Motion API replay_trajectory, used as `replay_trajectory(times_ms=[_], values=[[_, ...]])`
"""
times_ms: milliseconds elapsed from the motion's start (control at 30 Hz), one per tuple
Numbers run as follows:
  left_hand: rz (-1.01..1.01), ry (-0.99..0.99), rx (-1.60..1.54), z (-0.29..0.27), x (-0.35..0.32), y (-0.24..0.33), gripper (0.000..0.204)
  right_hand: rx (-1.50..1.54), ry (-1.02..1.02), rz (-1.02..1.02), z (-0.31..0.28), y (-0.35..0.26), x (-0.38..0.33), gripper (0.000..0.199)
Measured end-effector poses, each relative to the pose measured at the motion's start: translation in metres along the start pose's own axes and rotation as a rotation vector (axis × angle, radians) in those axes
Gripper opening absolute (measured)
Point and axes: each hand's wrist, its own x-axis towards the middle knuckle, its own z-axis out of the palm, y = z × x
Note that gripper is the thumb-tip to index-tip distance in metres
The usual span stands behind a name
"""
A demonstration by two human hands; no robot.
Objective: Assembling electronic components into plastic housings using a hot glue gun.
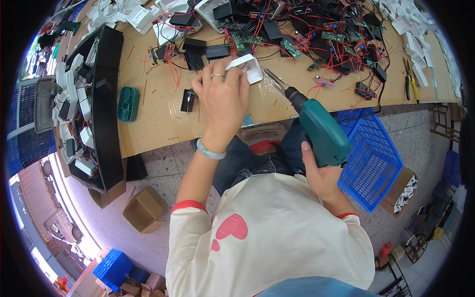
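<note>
1. The left hand (223,101) rests on the worktop (158,119), fingers curled down over the near end of a white shell (249,67). The grip is closed on the shell; its far end and right side show past the fingertips.
2. The shell lies flat on the worktop, near the front edge and just ahead of the knuckles. A ring shows on one finger and a pale bangle (210,151) sits on the wrist.
3. The right hand (321,175) is wrapped tight around the handle of a green driver (319,131), held off the worktop's front edge above the lap.
4. The driver's bit (274,81) slants up and left, its tip just beside the shell's right edge; whether it touches cannot be told.
5. A small black part (187,100) lies on the worktop just left of the left hand, and a green tray (127,104) sits further left.
6. Circuit boards (326,39) with red wires are heaped across the back of the worktop, white shells (420,44) stacked at the far right, pliers (410,81) beside them.
7. A long black tray (106,99) of parts stands at the left end; a blue basket (373,158) sits on the floor to the right.
</note>
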Motion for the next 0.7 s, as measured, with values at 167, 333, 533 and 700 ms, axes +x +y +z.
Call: replay_trajectory(times_ms=[167, 333, 533, 700], values=[[-0.036, -0.042, -0.008, -0.004, 0.005, -0.004, 0.011, 0.129, -0.014, 0.085, -0.006, -0.001, -0.004, 0.026], [-0.107, 0.065, -0.424, -0.035, 0.021, -0.01, 0.013, 0.019, 0.062, -0.015, -0.01, 0.003, -0.008, 0.023], [-0.511, 0.618, -1.37, -0.118, 0.056, -0.085, 0.038, 0.125, 0.166, 0.155, -0.014, -0.005, -0.004, 0.019], [-0.245, 0.529, -1.919, -0.218, 0.075, -0.151, 0.036, 0.091, 0.146, 0.179, -0.013, -0.009, -0.001, 0.02]])
